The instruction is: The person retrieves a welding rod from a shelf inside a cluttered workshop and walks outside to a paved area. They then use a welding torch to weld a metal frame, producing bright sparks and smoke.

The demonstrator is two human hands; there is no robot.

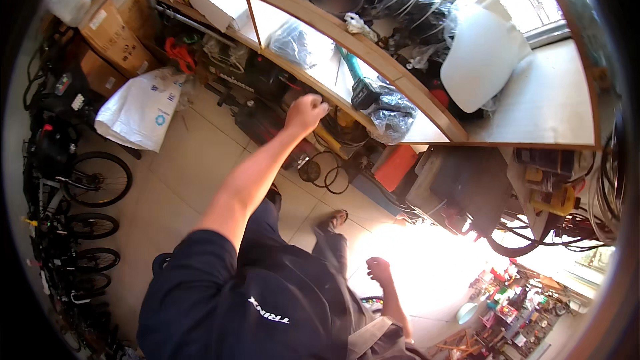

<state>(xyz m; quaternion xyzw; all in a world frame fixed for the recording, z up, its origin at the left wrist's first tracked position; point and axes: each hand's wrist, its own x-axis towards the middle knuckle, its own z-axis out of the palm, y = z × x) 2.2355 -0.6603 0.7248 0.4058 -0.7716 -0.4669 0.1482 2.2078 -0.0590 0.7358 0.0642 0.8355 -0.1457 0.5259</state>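
Note:
My left hand [307, 115] is raised in front of the lower shelf [341, 82], with its fingers curled closed and nothing showing in them. Beyond it on that shelf sits a green and black cordless power tool [360, 85], apart from the hand. A clear plastic bag [392, 115] lies beside the tool, and another crumpled plastic bag [300, 43] is farther left. Low at my right side hangs my right hand [379, 270], its fingers bent into a fist. Nothing is seen sticking out of it, and it touches nothing visible.
Black and red equipment [260, 120] and a looped black cable [330, 175] lie on the floor under the shelf. A white sack [140, 110], cartons [110, 30] and a row of bicycles [100, 180] line the left. Many small parts [510, 307] cover the floor at the lower right.

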